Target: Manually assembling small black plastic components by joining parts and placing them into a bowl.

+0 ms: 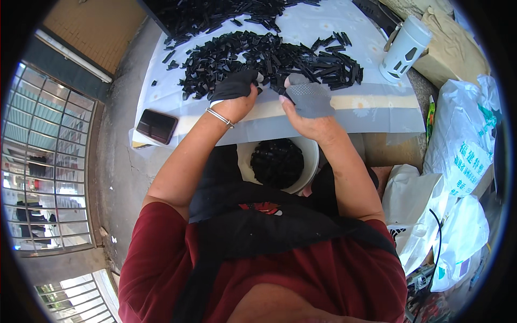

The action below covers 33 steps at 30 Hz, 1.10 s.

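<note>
Pieces of black plastic (242, 56) lie heaped across your cloth-covered counter (388, 110), just beyond your hands. Your right hand (309, 99), gloved in grey, pinches one black piece (286, 96) between thumb and fingers. Your left hand (234, 87), gloved in black, curls close beside it; whether it grips anything, you cannot tell. Below the counter's edge, a white bucket (244, 161) holds more pieces.

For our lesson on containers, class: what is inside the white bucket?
The bucket holds many black pieces; they cover its bottom, so whatever lies beneath them cannot be seen.
</note>
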Tool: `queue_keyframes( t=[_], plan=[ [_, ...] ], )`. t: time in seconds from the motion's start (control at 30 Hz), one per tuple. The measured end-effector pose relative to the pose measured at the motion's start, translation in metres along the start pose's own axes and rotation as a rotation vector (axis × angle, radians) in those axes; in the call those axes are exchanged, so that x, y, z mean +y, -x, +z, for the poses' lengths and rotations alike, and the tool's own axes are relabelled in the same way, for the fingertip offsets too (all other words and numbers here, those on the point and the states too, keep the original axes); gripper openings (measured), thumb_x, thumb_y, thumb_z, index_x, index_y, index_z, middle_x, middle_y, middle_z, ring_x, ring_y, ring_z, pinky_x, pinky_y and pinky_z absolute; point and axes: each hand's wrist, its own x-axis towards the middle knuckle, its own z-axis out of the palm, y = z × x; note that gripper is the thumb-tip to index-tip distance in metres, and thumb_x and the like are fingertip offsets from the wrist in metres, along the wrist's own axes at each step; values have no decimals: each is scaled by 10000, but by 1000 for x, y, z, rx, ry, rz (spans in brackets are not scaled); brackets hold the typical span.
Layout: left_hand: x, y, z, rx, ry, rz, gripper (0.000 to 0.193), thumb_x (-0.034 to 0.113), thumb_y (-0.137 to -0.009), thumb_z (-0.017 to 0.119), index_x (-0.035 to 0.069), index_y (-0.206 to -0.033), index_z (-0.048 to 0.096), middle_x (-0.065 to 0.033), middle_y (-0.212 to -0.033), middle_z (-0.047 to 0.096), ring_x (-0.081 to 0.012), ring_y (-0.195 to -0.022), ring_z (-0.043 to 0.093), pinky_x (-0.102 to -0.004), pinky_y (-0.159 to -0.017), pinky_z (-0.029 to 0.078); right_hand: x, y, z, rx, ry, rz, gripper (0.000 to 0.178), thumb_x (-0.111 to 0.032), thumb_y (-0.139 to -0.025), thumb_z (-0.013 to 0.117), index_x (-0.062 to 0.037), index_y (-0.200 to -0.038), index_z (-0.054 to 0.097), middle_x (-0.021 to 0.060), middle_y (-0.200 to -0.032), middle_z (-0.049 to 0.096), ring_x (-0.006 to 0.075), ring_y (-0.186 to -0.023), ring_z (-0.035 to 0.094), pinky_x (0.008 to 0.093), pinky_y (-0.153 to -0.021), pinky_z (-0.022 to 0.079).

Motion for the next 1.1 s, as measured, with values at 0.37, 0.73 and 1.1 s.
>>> queue_keyframes(
  t=[0.37,0.73,1.1],
  plan=[
    [24,41,-41,-551,874,-53,466,92,-760,590,3,-1203,472,-40,-1014,590,-100,-832,526,-253,-743,444,-21,10,-17,-371,-311,-111,283,-195,-764,637,-66,-1012,592,109,-874,617,282,-804,576,358,-719,455],
    [28,67,-9,-35,1089,-536,437,376,-927,398,3,-842,610,-27,-679,582,-107,-607,503,-266,-572,424,-27,19,-9,-178,-218,28,247,-251,-848,541,-14,-909,574,139,-775,584,292,-712,558,383,-619,427],
    [30,58,-33,-195,760,-326,434,386,-922,378,23,-818,593,-64,-618,551,-144,-558,495,-299,-543,411,-26,17,-24,-217,-169,-51,221,-237,-803,613,-21,-846,613,126,-707,592,293,-639,556,366,-564,427]
  ],
)
